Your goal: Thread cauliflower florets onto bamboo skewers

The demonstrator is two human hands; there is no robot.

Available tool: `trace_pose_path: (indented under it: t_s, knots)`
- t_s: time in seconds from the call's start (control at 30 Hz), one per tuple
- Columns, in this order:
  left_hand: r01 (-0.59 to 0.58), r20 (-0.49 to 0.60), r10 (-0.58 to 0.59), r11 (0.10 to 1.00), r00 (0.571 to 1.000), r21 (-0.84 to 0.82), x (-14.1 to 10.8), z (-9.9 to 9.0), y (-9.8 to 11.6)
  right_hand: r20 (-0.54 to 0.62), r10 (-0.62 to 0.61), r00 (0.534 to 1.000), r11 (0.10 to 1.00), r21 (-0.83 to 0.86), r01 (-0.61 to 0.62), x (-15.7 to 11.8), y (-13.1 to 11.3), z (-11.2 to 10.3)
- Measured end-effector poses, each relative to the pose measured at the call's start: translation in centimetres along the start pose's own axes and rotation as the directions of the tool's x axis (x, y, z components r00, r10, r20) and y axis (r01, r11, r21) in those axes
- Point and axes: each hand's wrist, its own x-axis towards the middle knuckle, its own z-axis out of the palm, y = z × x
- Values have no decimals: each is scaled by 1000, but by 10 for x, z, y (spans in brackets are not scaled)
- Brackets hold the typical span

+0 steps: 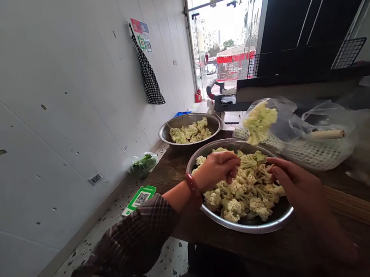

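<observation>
A large metal bowl [248, 230] full of cut cauliflower florets [238, 188] stands at the table's near edge. Over its left side is my left hand [223, 166], a red bangle on the wrist, its fingers curled together; what they grip is too small to tell. At the bowl's right rim my right hand [295, 179] has thumb and forefinger closed on a small floret [267, 173]. A bigger pale green cauliflower piece [260, 122] shows above the bowl's back rim, apart from both hands; its support cannot be made out.
A second metal bowl [190, 141] with cauliflower stands behind. To the right are a white basket [317, 155] with clear plastic bags and a bundle of thin wooden sticks [368, 210]. A green code card [140, 199] lies at the table's left edge, and bagged greens [144, 163] sit by the wall.
</observation>
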Motion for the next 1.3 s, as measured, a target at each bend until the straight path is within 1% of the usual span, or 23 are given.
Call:
trace_pose_path:
  t_s: [0.07, 0.13, 0.17, 0.27, 0.3, 0.37, 0.43, 0.47, 0.5, 0.57, 0.63, 0.7, 0.77, 0.83, 0.9, 1.0, 1.07, 1.13, 1.2, 1.3]
  knots:
    - [-33, -109, 46, 993, 993, 111, 8, -40, 2, -14, 10, 1000, 995, -101, -11, -4, 10, -9]
    - [-40, -190, 85, 973, 978, 228, 17, -85, 6, -5, 50, 999, 987, -152, -50, -7, 21, -14]
    - [-38, -275, 119, 958, 954, 283, 21, -107, 7, 2, 59, 998, 982, -182, -58, -8, 26, -15]
    - [47, -444, 140, 922, 885, 384, 32, -165, 10, 26, 22, 999, 956, -292, -13, -11, 36, -14]
    - [90, -496, 137, 910, 857, 406, 34, -181, 10, 31, 7, 999, 947, -321, 3, -11, 38, -13]
    - [180, -598, 143, 877, 789, 447, 34, -210, 8, 35, -3, 999, 932, -361, 15, -13, 41, -13]
    - [256, -623, 140, 826, 770, 502, 32, -233, 7, 36, -6, 999, 917, -399, 20, -14, 45, -14]
    - [286, -617, 141, 792, 774, 540, 30, -244, 7, 41, -9, 999, 907, -420, 25, -15, 47, -15]
    - [310, -603, 146, 749, 784, 585, 29, -253, 8, 45, -14, 999, 897, -441, 33, -15, 50, -16]
    - [354, -559, 154, 632, 814, 689, 26, -270, 13, 51, -20, 999, 871, -489, 42, -16, 58, -20]
    - [392, -509, 139, 480, 850, 785, 26, -282, 22, 46, -21, 999, 846, -531, 42, -16, 67, -24]
    - [425, -485, 113, 337, 867, 840, 29, -290, 31, 49, -16, 999, 833, -551, 41, -15, 77, -29]
    - [453, -487, 104, 239, 867, 859, 33, -292, 38, 62, 3, 998, 833, -553, 32, -14, 83, -32]
    - [469, -492, 107, 187, 864, 863, 38, -289, 40, 64, 36, 997, 835, -550, 5, -13, 84, -32]
    - [467, -488, 110, 172, 866, 868, 44, -284, 38, 52, 63, 997, 839, -543, -25, -14, 80, -30]
    - [447, -468, 89, 187, 879, 875, 51, -276, 33, 4, 59, 998, 845, -533, -48, -17, 70, -24]
    - [433, -451, 65, 192, 890, 881, 55, -272, 31, -5, 58, 998, 847, -528, -52, -17, 66, -23]
    - [429, -444, 50, 179, 895, 885, 58, -268, 29, 10, 68, 998, 846, -531, -52, -16, 68, -25]
    - [439, -454, 63, 168, 889, 882, 61, -266, 27, 17, 71, 997, 837, -544, -50, -15, 72, -29]
    - [446, -473, 113, 201, 874, 872, 63, -266, 19, 28, 55, 998, 833, -553, -30, -14, 77, -33]
